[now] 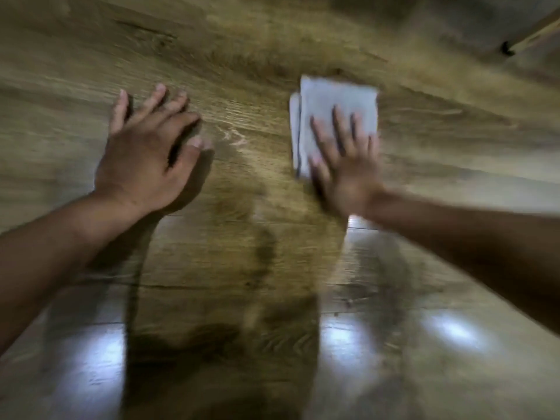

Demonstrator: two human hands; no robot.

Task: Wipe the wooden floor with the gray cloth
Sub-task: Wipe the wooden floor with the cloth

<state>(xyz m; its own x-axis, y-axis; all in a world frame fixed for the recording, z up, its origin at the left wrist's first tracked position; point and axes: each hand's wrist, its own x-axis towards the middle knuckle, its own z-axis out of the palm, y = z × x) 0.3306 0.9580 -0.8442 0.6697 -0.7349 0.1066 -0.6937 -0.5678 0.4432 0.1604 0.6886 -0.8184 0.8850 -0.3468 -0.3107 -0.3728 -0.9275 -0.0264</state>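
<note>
Cloth (336, 107) folded on wooden floor (242, 253) | my right hand (342, 168) presses it flat-fingered | my left hand (145, 159) spread, released, holds nothing

Gray cloth (336, 107): pale gray, folded into a rough square, with layered edges showing along its left side.
Cloth pose: flat on the floor, blurred.
Cloth place: upper centre-right of the frame, its lower part under the straight fingers of the right hand (342, 168).
Wooden floor (242, 268): brown grained planks with seams running across; glossy, with bright reflections in the lower frame.
</note>
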